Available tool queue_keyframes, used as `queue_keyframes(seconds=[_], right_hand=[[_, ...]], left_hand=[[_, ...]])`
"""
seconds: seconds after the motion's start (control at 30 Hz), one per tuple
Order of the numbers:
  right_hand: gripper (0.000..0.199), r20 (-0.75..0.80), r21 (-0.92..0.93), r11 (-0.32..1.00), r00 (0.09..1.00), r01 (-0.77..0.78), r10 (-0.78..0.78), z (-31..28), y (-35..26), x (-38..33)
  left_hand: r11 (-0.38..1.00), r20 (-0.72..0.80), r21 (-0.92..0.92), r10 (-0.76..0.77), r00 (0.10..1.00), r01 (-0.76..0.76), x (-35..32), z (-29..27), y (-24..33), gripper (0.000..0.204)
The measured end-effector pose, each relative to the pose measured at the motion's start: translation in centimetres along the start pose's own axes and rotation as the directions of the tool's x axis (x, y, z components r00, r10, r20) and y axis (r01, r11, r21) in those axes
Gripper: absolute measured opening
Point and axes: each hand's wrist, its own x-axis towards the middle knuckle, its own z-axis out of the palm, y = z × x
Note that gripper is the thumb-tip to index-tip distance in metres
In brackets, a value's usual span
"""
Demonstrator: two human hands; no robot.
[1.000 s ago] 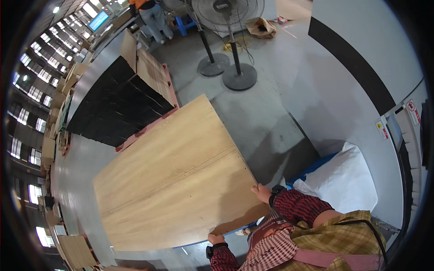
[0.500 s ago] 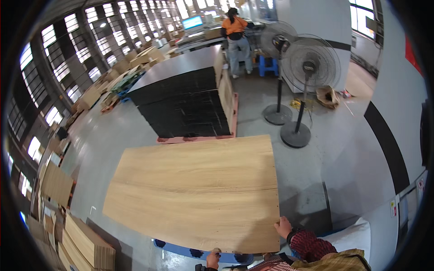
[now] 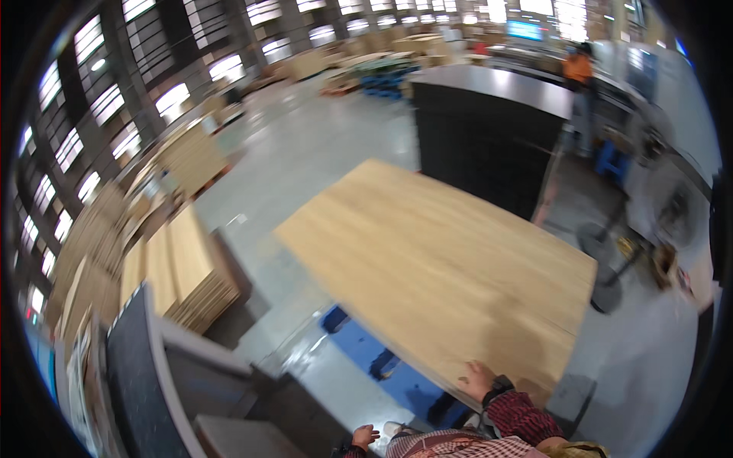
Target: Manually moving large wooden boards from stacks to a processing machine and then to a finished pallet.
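Black stack (image 3: 481,145) beyond board (image 3: 443,252), blue pallet (image 3: 359,347) below; left hand (image 3: 366,437), fingers apart; right hand (image 3: 477,380) atop, grip unclear.

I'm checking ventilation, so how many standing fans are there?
2, at right: farther fan near the blue stool, nearer fan near the brown bag. Others may be hidden.

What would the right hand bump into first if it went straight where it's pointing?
Probably the wood-grain panel: it spreads under and ahead of the right hand, though whether they touch is unclear.
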Motion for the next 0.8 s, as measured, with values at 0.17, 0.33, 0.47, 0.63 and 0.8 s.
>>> queue_keyframes(seconds=[0.17, 0.33, 0.47, 0.63, 0.8], right_hand=[[0.078, 0.116, -0.323, 0.922, 0.958, -0.214, 0.263, 1.9, -4.6, 1.3], [0.085, 0.129, -0.41, 0.893, 0.957, -0.186, 0.259, 3.9, -3.8, 2.4], [0.088, 0.107, -0.532, 0.82, 0.944, -0.211, 0.312, 6.8, -1.5, 3.1], [0.09, 0.214, -0.576, 0.794, 0.901, -0.195, 0.377, 6.6, -4.0, 6.2], [0.054, 0.379, -0.687, 0.723, 0.883, 0.069, 0.276, 8.9, -2.0, 11.5]], left_hand=[[0.954, -0.203, -0.266, 0.082, 0.976, -0.135, -2.3, -11.6, -2.0, 0.026], [0.908, -0.393, -0.416, -0.127, 0.911, -0.053, -8.7, -19.5, -2.4, 0.026], [0.77, -0.416, -0.617, -0.145, 0.898, -0.161, -12.1, -20.4, -3.4, 0.031], [0.593, -0.164, -0.805, -0.249, 0.954, 0.017, -8.6, -21.6, -7.6, 0.034], [0.328, 0.002, -0.944, 0.127, 0.992, -0.04, -8.8, -25.7, 7.2, 0.018]])
